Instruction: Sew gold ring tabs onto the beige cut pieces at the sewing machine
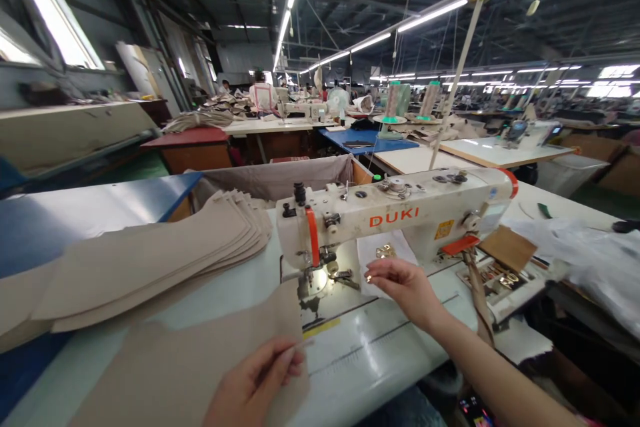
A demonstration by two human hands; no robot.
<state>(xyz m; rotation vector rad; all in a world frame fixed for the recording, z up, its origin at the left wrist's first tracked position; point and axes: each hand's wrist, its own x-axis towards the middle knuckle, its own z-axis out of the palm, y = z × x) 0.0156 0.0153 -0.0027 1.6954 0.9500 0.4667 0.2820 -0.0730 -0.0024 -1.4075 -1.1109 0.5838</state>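
Observation:
My right hand (407,288) is closed in a pinch on a small gold metal fitting (369,278), just right of the needle area of a white sewing machine (350,213). Beneath and behind it, several gold metal fittings (385,251) lie on a white sheet (407,248) on the machine bed. My left hand (263,377) is closed, with the end of a thin beige strip (306,343) poking out between thumb and fingers. Under that hand a beige fabric panel (200,353) lies flat, its far edge near the needle plate (316,280).
Stacked beige panels (165,247) stand at the left, partly over a blue table (100,210). A parts tray (505,280) and a hanging beige strap (479,300) are at the right, near clear plastic (585,260). Behind the machine is a fabric-lined bin (270,179).

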